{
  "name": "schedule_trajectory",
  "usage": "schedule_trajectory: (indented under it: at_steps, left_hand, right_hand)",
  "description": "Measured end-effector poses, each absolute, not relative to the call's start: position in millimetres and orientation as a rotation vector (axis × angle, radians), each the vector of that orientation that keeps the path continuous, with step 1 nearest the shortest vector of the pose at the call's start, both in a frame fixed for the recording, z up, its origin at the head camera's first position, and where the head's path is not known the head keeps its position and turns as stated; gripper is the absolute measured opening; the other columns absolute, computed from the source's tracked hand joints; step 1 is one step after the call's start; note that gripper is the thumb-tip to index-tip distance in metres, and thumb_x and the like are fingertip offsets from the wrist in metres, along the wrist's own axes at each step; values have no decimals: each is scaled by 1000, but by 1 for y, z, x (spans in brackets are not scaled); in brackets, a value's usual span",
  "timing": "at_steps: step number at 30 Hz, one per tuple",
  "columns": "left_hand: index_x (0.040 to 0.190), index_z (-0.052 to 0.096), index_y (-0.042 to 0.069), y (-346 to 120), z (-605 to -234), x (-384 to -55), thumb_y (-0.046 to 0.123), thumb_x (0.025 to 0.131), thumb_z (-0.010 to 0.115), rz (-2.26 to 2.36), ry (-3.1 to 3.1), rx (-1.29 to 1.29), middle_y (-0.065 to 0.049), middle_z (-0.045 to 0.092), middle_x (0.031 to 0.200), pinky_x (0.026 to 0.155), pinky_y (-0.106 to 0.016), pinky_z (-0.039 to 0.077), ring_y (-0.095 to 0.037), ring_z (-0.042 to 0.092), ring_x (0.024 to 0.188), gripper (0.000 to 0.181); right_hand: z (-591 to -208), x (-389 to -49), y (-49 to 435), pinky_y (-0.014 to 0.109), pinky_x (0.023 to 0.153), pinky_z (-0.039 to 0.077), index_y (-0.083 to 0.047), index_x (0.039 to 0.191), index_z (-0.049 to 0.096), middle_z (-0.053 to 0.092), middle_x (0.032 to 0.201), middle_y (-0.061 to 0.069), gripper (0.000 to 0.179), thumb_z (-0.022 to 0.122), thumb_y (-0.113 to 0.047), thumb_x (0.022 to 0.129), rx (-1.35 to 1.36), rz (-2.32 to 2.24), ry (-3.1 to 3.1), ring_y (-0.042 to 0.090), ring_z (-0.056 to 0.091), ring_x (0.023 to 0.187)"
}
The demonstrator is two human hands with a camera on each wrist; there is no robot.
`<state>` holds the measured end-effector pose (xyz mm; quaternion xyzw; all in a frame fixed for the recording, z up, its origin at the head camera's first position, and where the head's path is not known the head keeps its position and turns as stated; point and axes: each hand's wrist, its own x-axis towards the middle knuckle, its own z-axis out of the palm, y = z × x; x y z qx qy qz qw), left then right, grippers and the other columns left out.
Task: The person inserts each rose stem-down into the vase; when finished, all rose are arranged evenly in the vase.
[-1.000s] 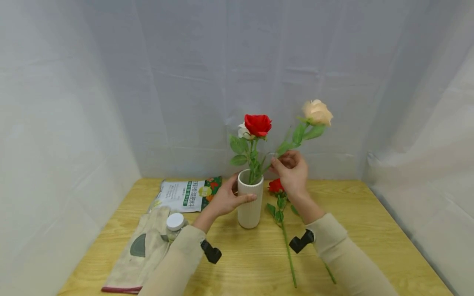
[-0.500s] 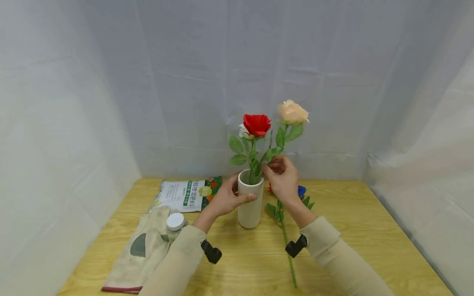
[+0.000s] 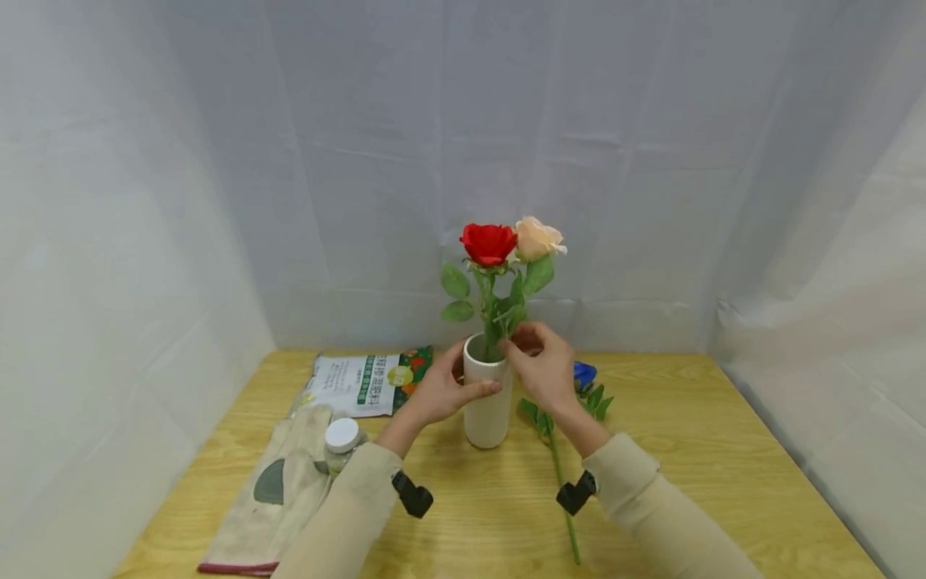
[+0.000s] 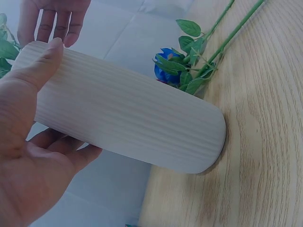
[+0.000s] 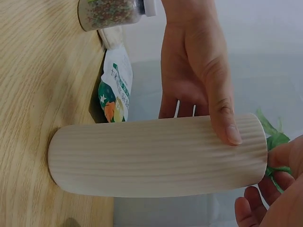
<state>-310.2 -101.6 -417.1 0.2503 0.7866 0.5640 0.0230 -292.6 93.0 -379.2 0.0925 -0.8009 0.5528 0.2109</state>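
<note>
A ribbed white vase (image 3: 486, 414) stands upright on the table, and my left hand (image 3: 441, 389) grips its upper part, thumb across the front. Out of its mouth rise a red rose (image 3: 489, 244) and, just to the right, a peach rose (image 3: 538, 239). At the rim my right hand (image 3: 547, 371) pinches the peach rose's stem among the green leaves (image 5: 278, 140). Where the stem ends inside the vase is hidden. The right wrist view has the left hand (image 5: 201, 71) around the ribbed wall.
A blue rose (image 3: 584, 375) and another green stem (image 3: 564, 490) lie right of the vase. On the left are a printed bag (image 3: 362, 384), a white-capped jar (image 3: 343, 435) of coloured granules and cloth gloves (image 3: 271, 490).
My right hand has brought the peach rose leftward and down, its bloom now beside the red one. The red rose has shifted slightly left. My left hand keeps its grip on the vase.
</note>
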Motion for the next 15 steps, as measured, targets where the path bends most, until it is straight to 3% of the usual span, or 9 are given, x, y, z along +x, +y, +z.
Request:
schedule_trajectory:
  at_steps: [7, 15]
  left_hand:
    - [160, 41, 20, -101, -418, -311, 21, 96, 80, 1744, 2447, 791, -11, 53, 155, 110, -55, 53, -36, 57, 139, 75]
    - [161, 39, 20, -102, -418, -309, 21, 97, 80, 1743, 2439, 787, -11, 53, 155, 111, -56, 52, -36, 56, 141, 75]
  right_hand:
    - [-380, -290, 91, 30, 78, 58, -5, 111, 74, 77, 103, 14, 24, 82, -19, 93, 287, 1498, -2230, 27, 72, 96]
    - [-380, -288, 90, 33, 79, 56, -10, 118, 77, 78, 106, 10, 34, 77, -36, 97, 261, 1513, -2227, 25, 72, 96]
